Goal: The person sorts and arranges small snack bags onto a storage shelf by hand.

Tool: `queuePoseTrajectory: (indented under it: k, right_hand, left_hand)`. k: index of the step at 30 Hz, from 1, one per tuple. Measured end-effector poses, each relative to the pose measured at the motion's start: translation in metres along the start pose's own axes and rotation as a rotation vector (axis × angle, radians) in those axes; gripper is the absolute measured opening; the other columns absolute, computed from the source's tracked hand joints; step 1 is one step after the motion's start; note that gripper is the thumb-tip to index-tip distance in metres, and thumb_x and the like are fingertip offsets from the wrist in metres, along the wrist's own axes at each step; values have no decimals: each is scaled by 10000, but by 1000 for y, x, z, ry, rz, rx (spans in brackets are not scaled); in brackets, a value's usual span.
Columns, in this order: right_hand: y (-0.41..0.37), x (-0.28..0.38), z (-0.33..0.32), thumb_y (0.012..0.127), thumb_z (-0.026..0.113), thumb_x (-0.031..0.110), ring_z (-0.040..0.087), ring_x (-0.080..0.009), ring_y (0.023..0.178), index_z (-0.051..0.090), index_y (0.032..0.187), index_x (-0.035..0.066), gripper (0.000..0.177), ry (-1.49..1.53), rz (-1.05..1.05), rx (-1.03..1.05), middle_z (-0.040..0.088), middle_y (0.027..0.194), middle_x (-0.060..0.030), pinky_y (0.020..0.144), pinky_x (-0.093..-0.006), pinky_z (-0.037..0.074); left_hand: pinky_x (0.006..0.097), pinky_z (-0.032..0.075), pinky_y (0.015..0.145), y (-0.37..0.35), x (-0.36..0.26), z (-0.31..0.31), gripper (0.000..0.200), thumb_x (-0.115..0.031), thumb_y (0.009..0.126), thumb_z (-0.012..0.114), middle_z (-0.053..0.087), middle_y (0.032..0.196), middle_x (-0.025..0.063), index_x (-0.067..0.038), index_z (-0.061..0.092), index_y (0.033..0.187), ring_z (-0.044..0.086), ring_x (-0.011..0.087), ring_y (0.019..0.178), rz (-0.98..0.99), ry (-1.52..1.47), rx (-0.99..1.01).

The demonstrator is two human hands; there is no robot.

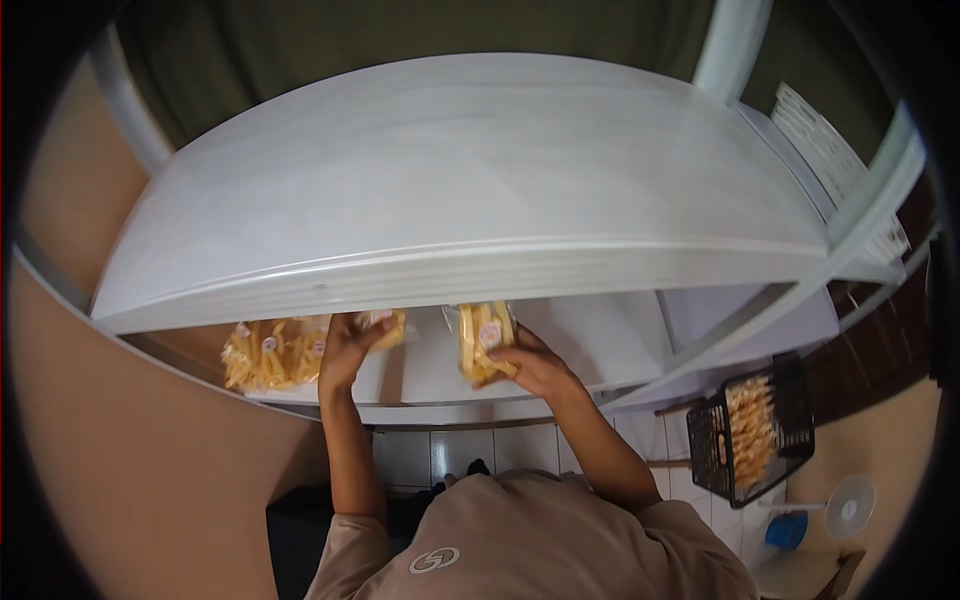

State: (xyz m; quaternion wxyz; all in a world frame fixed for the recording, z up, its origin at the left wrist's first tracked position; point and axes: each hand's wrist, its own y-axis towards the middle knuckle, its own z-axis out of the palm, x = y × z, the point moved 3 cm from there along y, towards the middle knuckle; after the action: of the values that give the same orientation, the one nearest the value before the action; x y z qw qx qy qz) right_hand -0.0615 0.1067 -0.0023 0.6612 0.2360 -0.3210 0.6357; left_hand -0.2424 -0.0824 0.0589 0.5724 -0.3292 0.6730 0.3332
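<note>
My right hand [532, 365] is closed around a clear bag of yellow snack sticks [484, 340], held upright over the lower shelf [430, 378]. The bag carries a small round label. My left hand [350, 348] reaches under the upper board, its fingers at another bag of snack sticks [390, 330]; the board's edge hides part of this bag. Left of that hand, several similar snack bags [272, 352] with round labels stand packed together at the shelf's left end.
A white upper board [480, 170] overhangs the lower shelf. Pale frame posts [735, 50] rise at its corners. To the right, a black basket [712, 450] holds more snack bags, near a blue container [786, 530]. White tiles [460, 452] cover the floor.
</note>
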Motion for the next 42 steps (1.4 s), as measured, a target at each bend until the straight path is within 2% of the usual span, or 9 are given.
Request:
queuePoseTrajectory:
  k: [4, 7, 10, 16, 22, 27, 34, 35, 42]
  right_hand:
    - [-107, -6, -35, 862, 611, 69, 589, -228, 1023, 354, 1333, 29, 538, 92, -149, -79, 541, 1175, -119, 882, -383, 524]
    - [-181, -4, -67, 893, 625, 176, 568, -125, 954, 479, 1274, 28, 433, 5, -58, -315, 594, 1077, -42, 840, -271, 446]
    - [-260, 5, -88, 879, 653, 207, 578, -116, 933, 557, 1192, 20, 377, -110, -146, -480, 627, 1003, -30, 825, -265, 447]
    - [-427, 33, -143, 851, 679, 157, 596, -101, 863, 580, 1146, 20, 341, -159, -360, -657, 643, 958, -17, 779, -260, 475]
    - [-584, 33, -177, 898, 600, 142, 594, -98, 856, 565, 1162, 17, 294, 9, -803, -1237, 635, 980, -19, 764, -254, 483]
    - [-666, 19, -174, 998, 436, 231, 598, -131, 934, 420, 1316, 3, 391, 108, -1181, -1497, 580, 1134, -70, 787, -278, 499]
    - [-713, -1, -180, 954, 499, 153, 593, -183, 1027, 440, 1294, -3, 379, 229, -1236, -1777, 574, 1171, -99, 844, -322, 506]
    - [-714, -1, -185, 890, 593, 115, 618, -205, 951, 480, 1238, 29, 375, 236, -1198, -1814, 595, 1112, -88, 858, -373, 498]
    - [-732, 61, -233, 780, 678, -38, 634, -212, 924, 525, 1122, 23, 379, 194, -919, -1752, 627, 1032, -97, 761, -345, 554]
  left_hand:
    - [329, 496, 886, -46, 41, 71, 703, 10, 734, 731, 592, 1138, 99, -19, 368, 1335, 594, 190, 1028, -92, -297, 297]
    - [349, 499, 897, -83, 48, 142, 683, 5, 745, 711, 583, 1159, 114, -28, 362, 1331, 595, 220, 1052, -147, -409, 415]
    - [362, 490, 917, -123, 52, 217, 685, -9, 751, 703, 571, 1182, 122, -38, 354, 1340, 584, 243, 1082, -363, -575, 565]
    - [353, 453, 934, -186, 36, 377, 590, -35, 788, 702, 565, 1176, 129, 46, 395, 1285, 562, 216, 1089, -316, -506, 1119]
    - [347, 456, 920, -227, 8, 511, 482, -75, 846, 667, 565, 1154, 124, 36, 422, 1245, 547, 188, 1094, -235, -334, 1354]
    - [362, 449, 964, -257, 14, 594, 566, -14, 840, 589, 528, 1232, 136, 3, 339, 1346, 537, 227, 1146, -431, -391, 1393]
    - [333, 453, 933, -287, 28, 698, 425, -67, 877, 594, 588, 1184, 121, 29, 455, 1268, 573, 197, 1086, -534, -477, 1646]
    - [331, 456, 930, -294, 27, 710, 395, -76, 881, 592, 600, 1163, 121, 31, 483, 1244, 581, 193, 1072, -523, -473, 1748]
    - [322, 470, 922, -352, 13, 815, 382, -61, 863, 628, 618, 1139, 109, 34, 513, 1215, 593, 180, 1055, -598, -407, 1939]
